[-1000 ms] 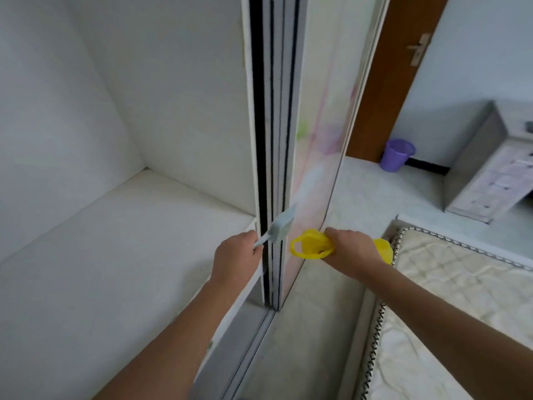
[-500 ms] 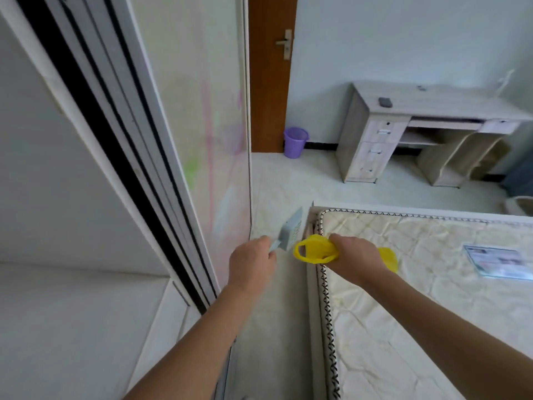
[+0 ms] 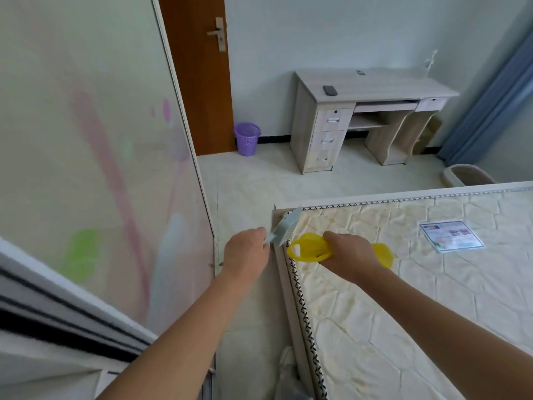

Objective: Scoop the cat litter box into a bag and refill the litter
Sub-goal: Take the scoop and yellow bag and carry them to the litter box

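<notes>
The person's left hand (image 3: 246, 255) is curled round the handle of a pale grey-blue scoop (image 3: 284, 230). The scoop's long axis runs on a slant from the fist up and to the right. Its flat blade points away from the person, over the near corner of the bed (image 3: 281, 284). The right hand (image 3: 350, 254) grips a bunched yellow bag (image 3: 310, 246) just beside the scoop, above the bare quilted mattress (image 3: 389, 327). The bag lies crosswise through the fist, roughly left to right. A handle loop sticks out on the left towards the scoop, and a shorter end shows on the right of the hand. The two hands are close together but apart, and scoop and bag do not clearly touch.

The litter box (image 3: 467, 174) stands on the floor (image 3: 253, 183) beyond the far edge of the bed. It is beside the blue curtain (image 3: 490, 105) and well apart from both hands, with its near side hidden by the bed edge.

A printed label (image 3: 451, 235) lies on the mattress to the right. Against the far wall stands a wooden worktop (image 3: 375, 88) with drawers, with a small dark object (image 3: 330, 90) on top. A purple basket (image 3: 247, 139) sits on the floor by the brown door (image 3: 202, 73). A pale sliding door (image 3: 95, 140) fills the left of the view
</notes>
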Demonstrator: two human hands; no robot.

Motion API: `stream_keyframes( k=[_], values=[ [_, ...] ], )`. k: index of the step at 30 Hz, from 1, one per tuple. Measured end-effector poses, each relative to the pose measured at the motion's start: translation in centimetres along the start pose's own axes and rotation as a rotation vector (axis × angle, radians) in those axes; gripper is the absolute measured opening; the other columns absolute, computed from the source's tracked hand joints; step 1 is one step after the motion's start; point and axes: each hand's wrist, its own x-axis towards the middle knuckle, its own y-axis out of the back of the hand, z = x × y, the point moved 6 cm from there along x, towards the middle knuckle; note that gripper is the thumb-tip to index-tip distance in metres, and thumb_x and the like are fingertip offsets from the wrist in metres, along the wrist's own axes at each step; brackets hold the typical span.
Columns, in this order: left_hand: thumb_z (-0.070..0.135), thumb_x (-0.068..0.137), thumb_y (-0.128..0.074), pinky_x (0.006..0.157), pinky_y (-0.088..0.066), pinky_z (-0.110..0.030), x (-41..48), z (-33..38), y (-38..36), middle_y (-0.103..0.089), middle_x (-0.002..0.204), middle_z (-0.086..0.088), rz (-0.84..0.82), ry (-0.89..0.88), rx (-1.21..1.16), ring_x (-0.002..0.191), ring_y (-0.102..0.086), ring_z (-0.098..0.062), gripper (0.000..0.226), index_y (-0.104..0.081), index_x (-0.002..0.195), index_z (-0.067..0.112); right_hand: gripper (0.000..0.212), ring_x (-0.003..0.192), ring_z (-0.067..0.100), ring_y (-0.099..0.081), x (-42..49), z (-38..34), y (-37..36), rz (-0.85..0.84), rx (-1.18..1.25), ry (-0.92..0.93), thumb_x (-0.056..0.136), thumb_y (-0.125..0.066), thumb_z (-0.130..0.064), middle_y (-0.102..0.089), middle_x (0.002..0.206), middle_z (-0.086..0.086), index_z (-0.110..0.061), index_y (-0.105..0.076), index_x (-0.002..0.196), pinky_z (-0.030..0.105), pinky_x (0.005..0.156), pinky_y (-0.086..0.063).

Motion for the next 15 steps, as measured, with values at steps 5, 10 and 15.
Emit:
stream_keyframes(
  k=[5, 10, 15],
  values=[
    [0.029, 0.098, -0.053, 0.066, -0.042, -0.038, 6.5, -0.7, -1.0, -0.062, 0.088, -0.006, -0.051, 0.020, 0.118, 0.079, -0.055, -0.028, 0.017, -0.055, 0.094, 0.012, 0.037, 0.087, 0.026, -0.067, 7.5, 1.9, -0.7, -0.004, 0.043, 0.037, 0.084, -0.056, -0.056, -0.068, 0.089, -0.002, -0.022, -0.052, 0.098, 0.030, 0.060, -0.037],
    [0.027, 0.097, -0.051, 0.068, -0.044, -0.037, 12.4, -2.1, -0.9, -0.062, 0.089, -0.005, -0.067, 0.033, 0.207, 0.084, -0.059, -0.028, 0.014, -0.054, 0.094, 0.014, 0.034, 0.094, 0.029, -0.067, 14.6, 2.5, -0.5, 0.001, 0.112, 0.097, 0.083, -0.060, -0.052, -0.070, 0.097, 0.000, -0.024, -0.055, 0.103, 0.031, 0.065, -0.041],
    [0.026, 0.096, -0.052, 0.068, -0.045, -0.037, 17.7, -3.6, -0.8, -0.062, 0.089, -0.005, -0.077, 0.067, 0.225, 0.084, -0.060, -0.029, 0.011, -0.052, 0.091, 0.016, 0.034, 0.083, 0.030, -0.066, 21.0, 3.4, -0.4, 0.029, 0.112, 0.127, 0.083, -0.058, -0.054, -0.067, 0.084, 0.000, -0.022, -0.050, 0.091, 0.033, 0.060, -0.044]
  ],
)
